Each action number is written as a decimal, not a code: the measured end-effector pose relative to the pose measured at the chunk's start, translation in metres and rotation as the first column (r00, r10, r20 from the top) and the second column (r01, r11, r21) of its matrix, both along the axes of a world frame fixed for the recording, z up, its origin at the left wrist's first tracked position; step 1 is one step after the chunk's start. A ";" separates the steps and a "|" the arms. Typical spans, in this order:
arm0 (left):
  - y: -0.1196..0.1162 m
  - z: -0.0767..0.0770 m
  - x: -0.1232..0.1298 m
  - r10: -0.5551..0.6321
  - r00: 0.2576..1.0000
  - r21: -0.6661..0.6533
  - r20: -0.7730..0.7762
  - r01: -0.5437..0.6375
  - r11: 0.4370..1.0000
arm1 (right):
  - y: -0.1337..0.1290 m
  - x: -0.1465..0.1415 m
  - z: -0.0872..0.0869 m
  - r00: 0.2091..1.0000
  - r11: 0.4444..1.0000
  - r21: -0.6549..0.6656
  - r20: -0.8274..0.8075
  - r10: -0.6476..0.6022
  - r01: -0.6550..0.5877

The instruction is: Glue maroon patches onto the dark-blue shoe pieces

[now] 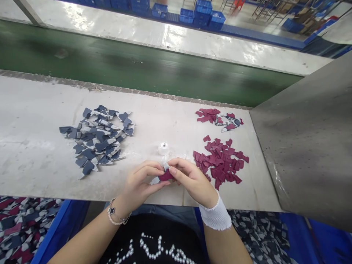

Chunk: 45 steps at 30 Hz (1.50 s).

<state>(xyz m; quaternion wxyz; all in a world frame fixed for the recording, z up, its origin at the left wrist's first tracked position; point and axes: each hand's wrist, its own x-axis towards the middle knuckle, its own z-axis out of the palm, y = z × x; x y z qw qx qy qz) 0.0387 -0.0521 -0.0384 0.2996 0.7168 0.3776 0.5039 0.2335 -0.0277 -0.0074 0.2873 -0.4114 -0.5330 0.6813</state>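
Both hands meet over the front of the white bench. My left hand pinches the left side of a small maroon and grey-white piece. From the other side my right hand grips the same piece, thumb on top. Fingers cover part of it. Just beyond the hands stands a small white round bottle with a dark tip. To the left lies a loose pile of navy and grey-white pieces. A heap of flat maroon pieces spreads to the right of my right hand.
Farther back right lie more maroon pieces and a few combined pieces. A metal panel bounds the right side. A green conveyor belt runs behind the bench. Blue bins of pieces stand below the front edge.
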 end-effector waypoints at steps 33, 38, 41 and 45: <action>-0.011 0.000 0.004 0.103 0.987 -0.030 0.123 -0.100 0.995 | -0.025 -0.016 0.022 0.941 0.929 0.369 0.327 -0.088 -0.041; -0.015 0.001 0.008 0.136 0.979 -0.003 0.154 -0.137 0.991 | -0.028 -0.016 0.025 0.913 0.860 0.503 0.385 -0.134 -0.086; -0.018 0.003 0.009 0.124 0.979 -0.015 0.164 -0.123 0.992 | -0.029 -0.013 0.030 0.903 0.855 0.502 0.416 -0.105 -0.132; -0.021 0.012 0.005 0.093 0.992 0.043 0.086 -0.097 0.994 | -0.031 -0.006 0.038 0.919 0.835 0.529 0.386 -0.082 -0.148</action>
